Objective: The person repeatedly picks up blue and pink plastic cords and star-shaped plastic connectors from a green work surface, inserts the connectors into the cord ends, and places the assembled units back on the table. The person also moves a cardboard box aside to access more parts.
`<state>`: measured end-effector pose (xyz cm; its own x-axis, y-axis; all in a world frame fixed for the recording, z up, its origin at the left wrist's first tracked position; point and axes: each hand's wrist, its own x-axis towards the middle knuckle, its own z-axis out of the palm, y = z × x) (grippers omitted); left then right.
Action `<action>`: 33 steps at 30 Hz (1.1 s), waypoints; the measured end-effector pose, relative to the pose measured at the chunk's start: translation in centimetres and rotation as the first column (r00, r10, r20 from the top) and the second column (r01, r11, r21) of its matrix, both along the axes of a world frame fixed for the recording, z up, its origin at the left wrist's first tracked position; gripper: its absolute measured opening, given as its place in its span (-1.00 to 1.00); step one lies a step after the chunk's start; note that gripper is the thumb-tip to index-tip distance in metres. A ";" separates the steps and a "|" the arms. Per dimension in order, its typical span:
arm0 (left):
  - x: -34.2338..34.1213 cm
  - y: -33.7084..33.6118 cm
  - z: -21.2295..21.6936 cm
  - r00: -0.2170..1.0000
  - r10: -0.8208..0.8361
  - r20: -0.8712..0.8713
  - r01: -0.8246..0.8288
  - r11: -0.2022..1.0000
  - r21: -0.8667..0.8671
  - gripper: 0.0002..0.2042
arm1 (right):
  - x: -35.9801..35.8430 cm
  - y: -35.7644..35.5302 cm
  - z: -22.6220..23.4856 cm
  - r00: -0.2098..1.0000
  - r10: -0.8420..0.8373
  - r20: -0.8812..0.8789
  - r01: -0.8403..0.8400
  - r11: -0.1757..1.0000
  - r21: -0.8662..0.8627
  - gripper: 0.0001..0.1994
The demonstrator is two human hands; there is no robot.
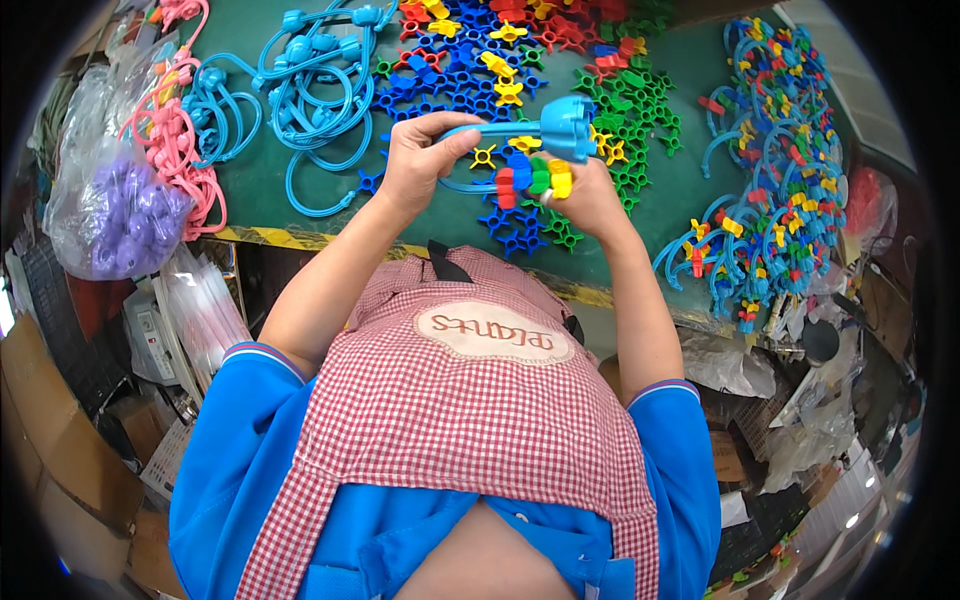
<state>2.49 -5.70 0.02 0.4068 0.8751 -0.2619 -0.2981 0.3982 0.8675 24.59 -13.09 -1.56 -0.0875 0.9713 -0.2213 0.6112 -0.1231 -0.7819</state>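
Fingers of the left hand (pixel 412 168) pinch a glossy light-blue plastic cord (pixel 500 129) with a flared cup (pixel 567 128), beside a row of red, blue, green and yellow winged pieces (pixel 540 178) grasped by the right hand (pixel 592 198) over the green table (pixel 262 202), while a clear plastic bag (pixel 85 120) holds purple rounded pieces (pixel 140 220).

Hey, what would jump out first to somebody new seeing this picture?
Likely the flared blue piece at upper centre, extending from the left hand, beside a multicoloured row in the right hand. Next come bright star-shaped pieces scattered over the green table beyond the hands. A multicoloured heap fills its right side.
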 end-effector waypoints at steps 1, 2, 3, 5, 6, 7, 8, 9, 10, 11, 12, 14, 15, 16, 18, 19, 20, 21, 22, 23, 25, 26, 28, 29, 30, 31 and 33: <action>-0.1 -0.2 -0.2 1.000 0.010 0.005 -0.010 1.000 -0.011 -0.82 | -0.1 0.3 1.3 0.994 0.034 0.108 -0.037 0.999 0.031 -0.68; -0.3 -0.4 -0.2 1.000 0.020 0.009 -0.020 1.000 -0.023 -0.82 | 0.4 0.3 2.1 1.000 -0.022 0.006 0.022 0.997 0.076 -0.67; -0.7 -0.4 0.0 0.998 0.042 -0.046 -0.043 0.999 -0.011 -0.82 | 1.0 0.1 2.8 0.992 -0.073 -0.099 0.084 0.990 0.115 -0.67; -1.2 0.1 -0.6 0.999 0.042 0.035 -0.042 0.999 0.002 -0.83 | 2.0 -0.3 3.8 0.974 -0.102 -0.200 0.117 0.991 0.064 -0.64; -0.9 0.4 -0.4 0.992 0.044 0.121 -0.042 0.999 -0.021 -0.83 | 1.9 -0.6 3.5 0.987 -0.075 -0.145 0.087 0.993 0.077 -0.65; -0.5 0.2 -0.1 0.996 0.019 0.086 -0.019 1.000 0.002 -0.84 | 1.5 -1.0 2.9 0.995 -0.049 -0.089 0.056 0.995 0.087 -0.65; -0.5 0.1 0.3 0.998 -0.055 0.016 0.054 0.998 0.044 -0.84 | 1.2 -1.3 2.5 0.999 -0.024 -0.031 0.027 0.995 0.095 -0.66; -0.1 -0.1 0.6 0.992 -0.126 0.000 0.126 0.991 0.043 -0.84 | 1.2 -1.4 2.6 0.998 -0.013 0.061 0.012 1.000 0.010 -0.71; 0.3 -0.3 1.0 0.980 -0.198 -0.015 0.199 0.979 0.041 -0.83 | 0.9 -1.4 2.8 0.999 -0.002 0.053 -0.004 0.994 0.105 -0.78; 0.2 -0.5 1.5 0.968 -0.241 -0.069 0.243 0.969 0.036 -0.82 | 0.6 -1.4 3.1 0.999 -0.006 0.040 0.001 0.993 0.115 -0.79; 0.0 -0.7 1.0 0.957 -0.271 -0.107 0.279 0.958 0.065 -0.82 | 0.5 -1.3 3.9 0.999 -0.018 0.040 0.013 0.993 0.121 -0.80; -0.5 -0.5 0.6 0.954 -0.301 0.021 0.299 0.952 0.060 -0.80 | 1.2 -1.3 2.0 0.989 0.010 0.146 0.004 0.996 -0.092 -0.67; -0.6 -0.6 0.3 0.957 -0.242 0.161 0.238 0.970 0.044 -0.80 | 0.9 -1.2 2.4 0.996 0.032 0.082 -0.018 0.988 -0.156 -0.62; -0.4 -0.6 0.3 0.939 -0.179 0.294 0.182 0.983 0.019 -0.79 | 0.6 -1.1 2.8 0.999 0.047 0.013 -0.043 0.976 -0.215 -0.56; 0.2 -0.6 0.1 0.891 -0.129 0.435 0.176 0.982 -0.068 -0.78 | -0.7 -1.8 3.6 0.998 0.052 -0.021 -0.053 0.997 -0.054 -0.36; 0.5 -0.6 -0.1 0.896 -0.105 0.432 0.165 0.981 -0.102 -0.77 | -0.4 -2.1 3.3 0.999 0.000 -0.052 -0.007 0.992 -0.129 -0.14; 0.9 -0.6 -0.2 0.901 -0.080 0.426 0.152 0.979 -0.136 -0.77 | -0.2 -2.9 3.3 0.874 -0.204 -0.440 0.158 0.978 -0.139 -0.22; 1.0 -0.6 -0.2 0.898 -0.060 0.435 0.139 0.979 -0.152 -0.76 | 0.4 -3.0 3.3 0.783 -0.232 -0.577 0.211 0.972 -0.103 -0.32; 1.4 -0.5 -0.2 0.900 -0.030 0.434 0.115 0.979 -0.170 -0.75 | 1.0 -3.1 3.3 0.672 -0.241 -0.700 0.266 0.961 -0.076 -0.41; 1.7 -0.4 -0.4 0.901 0.002 0.433 0.089 0.978 -0.189 -0.75 | 1.1 -3.3 2.7 0.839 -0.182 -0.513 0.291 0.946 0.142 -0.56; 2.3 -0.8 -0.4 0.917 0.046 0.396 0.057 0.969 -0.242 -0.74 | 0.7 -3.6 2.8 0.745 -0.362 -0.560 0.397 0.915 -0.063 -0.62; 3.0 -0.9 -0.4 0.898 0.096 0.430 0.050 0.947 -0.316 -0.74 | 0.7 -3.6 2.8 0.691 -0.449 -0.567 0.437 0.884 -0.167 -0.65; 4.0 -0.7 0.8 0.858 0.215 0.467 0.027 0.889 -0.457 -0.72 | 1.2 -4.0 1.1 0.659 -0.515 -0.548 0.397 0.857 -0.328 -0.72; 5.2 -0.6 1.9 0.911 0.244 0.332 -0.036 0.850 -0.526 -0.77 | 0.9 -4.2 1.6 0.624 -0.565 -0.539 0.512 0.817 -0.264 -0.72; 5.6 -0.6 0.9 0.907 0.193 0.375 0.013 0.876 -0.482 -0.72 | 0.4 -4.4 1.8 0.582 -0.597 -0.552 0.605 0.772 -0.197 -0.73; 6.9 -0.9 1.1 0.933 0.156 0.325 0.002 0.900 -0.436 -0.62 | 0.6 -4.6 1.8 0.563 -0.646 -0.516 0.671 0.722 -0.172 -0.73; 7.9 -1.5 -1.8 0.964 -0.061 0.261 0.135 0.951 -0.277 -0.78 | 2.3 -5.6 1.8 0.519 -0.754 -0.402 0.751 0.627 -0.207 -0.77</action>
